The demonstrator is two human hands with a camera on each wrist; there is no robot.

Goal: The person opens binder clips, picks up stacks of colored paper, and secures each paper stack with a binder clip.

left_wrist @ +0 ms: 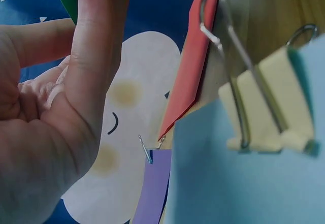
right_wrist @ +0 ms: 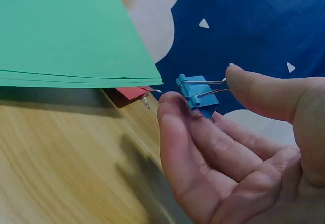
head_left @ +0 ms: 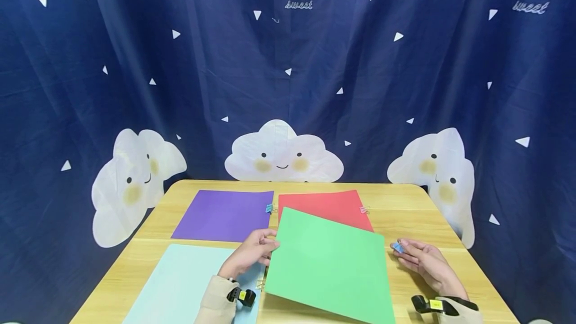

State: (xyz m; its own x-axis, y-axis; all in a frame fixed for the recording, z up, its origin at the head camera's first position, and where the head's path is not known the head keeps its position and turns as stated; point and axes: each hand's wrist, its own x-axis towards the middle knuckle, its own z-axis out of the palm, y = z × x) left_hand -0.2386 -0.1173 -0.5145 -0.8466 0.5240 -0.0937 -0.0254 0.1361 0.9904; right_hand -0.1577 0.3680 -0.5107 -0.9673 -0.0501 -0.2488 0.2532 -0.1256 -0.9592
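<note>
A stack of green paper sheets (head_left: 330, 269) is raised at a tilt above the table, partly over the red paper. My left hand (head_left: 252, 253) pinches its left edge; in the left wrist view only a green corner shows past the fingers. Off the stack's right edge, my right hand (head_left: 425, 264) holds a blue binder clip (right_wrist: 198, 91) between thumb and fingers. The thumb lies at the clip's wire handles. A small gap separates the clip from the green sheets (right_wrist: 66, 36), whose layered edges show in the right wrist view.
Purple paper (head_left: 225, 215) with a blue clip (head_left: 269, 208) lies at the back left. Behind the green stack is red paper (head_left: 319, 201) with a pink clip (head_left: 364, 210). Light blue paper (head_left: 180, 279) with a yellow binder clip (left_wrist: 269, 102) lies front left, under my left forearm.
</note>
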